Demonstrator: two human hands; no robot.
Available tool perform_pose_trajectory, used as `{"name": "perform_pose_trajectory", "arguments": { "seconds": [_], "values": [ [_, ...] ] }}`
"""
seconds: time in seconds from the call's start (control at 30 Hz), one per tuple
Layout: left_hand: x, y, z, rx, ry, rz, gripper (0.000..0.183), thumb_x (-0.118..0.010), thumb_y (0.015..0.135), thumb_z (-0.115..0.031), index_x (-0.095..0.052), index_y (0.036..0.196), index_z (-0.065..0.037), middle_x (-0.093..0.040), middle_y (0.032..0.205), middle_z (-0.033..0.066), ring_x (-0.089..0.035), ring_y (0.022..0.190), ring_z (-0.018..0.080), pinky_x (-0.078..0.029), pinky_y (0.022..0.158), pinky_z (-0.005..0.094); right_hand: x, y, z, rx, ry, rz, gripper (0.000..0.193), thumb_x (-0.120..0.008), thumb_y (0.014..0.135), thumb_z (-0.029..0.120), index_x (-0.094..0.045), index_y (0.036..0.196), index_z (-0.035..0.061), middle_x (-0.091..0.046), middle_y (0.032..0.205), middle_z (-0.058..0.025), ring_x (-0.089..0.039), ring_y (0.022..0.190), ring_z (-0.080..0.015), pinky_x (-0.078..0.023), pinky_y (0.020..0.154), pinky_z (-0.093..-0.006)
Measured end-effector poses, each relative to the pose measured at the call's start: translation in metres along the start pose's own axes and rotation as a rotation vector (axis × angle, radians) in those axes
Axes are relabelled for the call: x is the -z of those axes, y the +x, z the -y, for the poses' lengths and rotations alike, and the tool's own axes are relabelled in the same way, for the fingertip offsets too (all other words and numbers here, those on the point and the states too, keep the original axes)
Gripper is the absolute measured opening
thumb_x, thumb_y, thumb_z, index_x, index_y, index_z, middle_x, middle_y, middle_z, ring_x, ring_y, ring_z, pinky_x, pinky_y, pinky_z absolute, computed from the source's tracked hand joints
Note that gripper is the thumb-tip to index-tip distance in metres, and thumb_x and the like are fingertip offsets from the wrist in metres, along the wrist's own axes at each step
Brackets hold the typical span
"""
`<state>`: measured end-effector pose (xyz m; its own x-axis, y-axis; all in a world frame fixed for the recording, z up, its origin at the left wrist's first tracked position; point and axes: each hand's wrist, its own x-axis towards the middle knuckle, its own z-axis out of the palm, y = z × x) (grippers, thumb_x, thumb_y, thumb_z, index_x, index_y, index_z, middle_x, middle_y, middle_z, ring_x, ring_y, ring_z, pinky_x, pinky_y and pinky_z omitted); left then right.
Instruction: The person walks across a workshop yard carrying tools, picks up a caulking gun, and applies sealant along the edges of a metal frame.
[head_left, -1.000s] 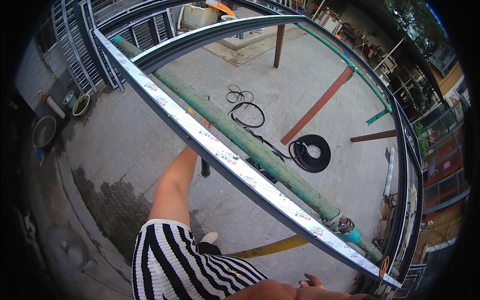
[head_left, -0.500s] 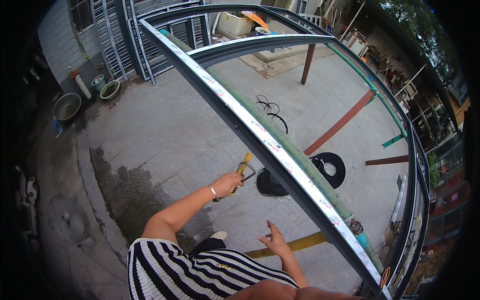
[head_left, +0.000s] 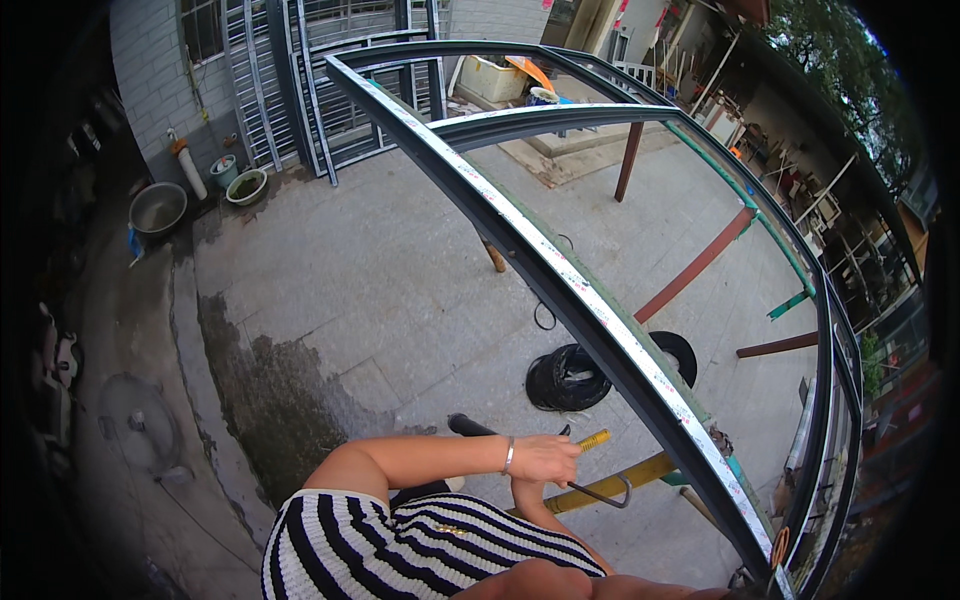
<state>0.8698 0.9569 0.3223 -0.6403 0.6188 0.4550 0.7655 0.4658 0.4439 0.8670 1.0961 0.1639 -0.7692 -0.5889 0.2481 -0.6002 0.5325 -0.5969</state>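
Observation:
My left hand [head_left: 545, 460] is closed around a hand tool with a yellow ridged part [head_left: 594, 440], a dark rod [head_left: 610, 500] bent into a hook, and a black end [head_left: 472, 426] sticking out to the left. My right hand [head_left: 524, 490] is just below it, close to the tool. Its fingers are mostly hidden behind my left hand, so their grip does not show. To the right of both hands, a long dark metal frame [head_left: 590, 290] with a white printed film on top slants across the view.
A yellow bar [head_left: 640, 473] passes under the frame beside my hands. Beyond it, a black coil [head_left: 560, 378] lies on the paved floor. Red-brown legs [head_left: 696, 264] stand under the frame. Basins [head_left: 158, 208] and louvred panels [head_left: 258, 90] are at the far left wall.
My left hand has brought the tool right and nearer to my body. My right hand, earlier apart with fingers spread, now meets it. The view has shifted slightly.

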Motion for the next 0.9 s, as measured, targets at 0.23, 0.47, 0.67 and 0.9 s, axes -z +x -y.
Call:
{"name": "perform_pose_trajectory", "arguments": {
  "seconds": [0.23, 0.47, 0.67, 0.9],
  "values": [
    [0.047, -0.052, 0.021, 0.341, 0.107, -0.438, 0.02, -0.06, 0.088, -0.012, -0.064, 0.108, -0.007, -0.063, 0.099, 0.0108, -0.057, 0.095, 0.0302, -0.046, 0.086, 0.04, 0.071, -0.007, 0.022, -0.514, 0.715, -0.071, 0.035, -0.07, 0.089, 0.028, -0.057, 0.108, 0.0009, -0.056, 0.102, -0.0044, -0.054, 0.092, -0.0154, -0.046, 0.085, -0.0286],
    [0.152, -0.113, 0.1, 0.947, 0.258, -1.059, 0.018, -0.061, 0.086, -0.012, -0.064, 0.102, -0.003, -0.063, 0.089, 0.009, -0.06, 0.078, 0.0236, -0.049, 0.072, 0.0351, 0.119, -0.037, 0.03, -0.786, 1.014, -0.247, 0.04, -0.067, 0.09, 0.027, -0.051, 0.116, -0.0003, -0.055, 0.107, -0.009, -0.061, 0.091, -0.0219, -0.055, 0.083, -0.0351],
    [0.193, -0.081, 0.132, 1.056, 0.368, -1.038, 0.023, -0.067, 0.081, -0.02, -0.063, 0.098, -0.006, -0.063, 0.088, 0.0111, -0.06, 0.086, 0.0291, -0.049, 0.078, 0.041, 0.134, -0.052, 0.033, -0.773, 1.051, -0.388, 0.042, -0.064, 0.091, 0.022, -0.047, 0.121, -0.0024, -0.053, 0.113, -0.0125, -0.06, 0.102, -0.0271, -0.061, 0.081, -0.0452],
    [0.178, -0.103, 0.141, 0.717, 0.084, -1.18, 0.012, -0.07, 0.081, -0.013, -0.064, 0.083, -0.003, -0.06, 0.076, 0.0068, -0.057, 0.07, 0.0168, -0.047, 0.067, 0.0308, 0.143, -0.085, 0.025, -0.806, 0.99, -0.404, 0.04, -0.062, 0.092, 0.025, -0.053, 0.119, -0.004, -0.057, 0.114, -0.0139, -0.062, 0.101, -0.0261, -0.059, 0.085, -0.0433]
  ]
}}
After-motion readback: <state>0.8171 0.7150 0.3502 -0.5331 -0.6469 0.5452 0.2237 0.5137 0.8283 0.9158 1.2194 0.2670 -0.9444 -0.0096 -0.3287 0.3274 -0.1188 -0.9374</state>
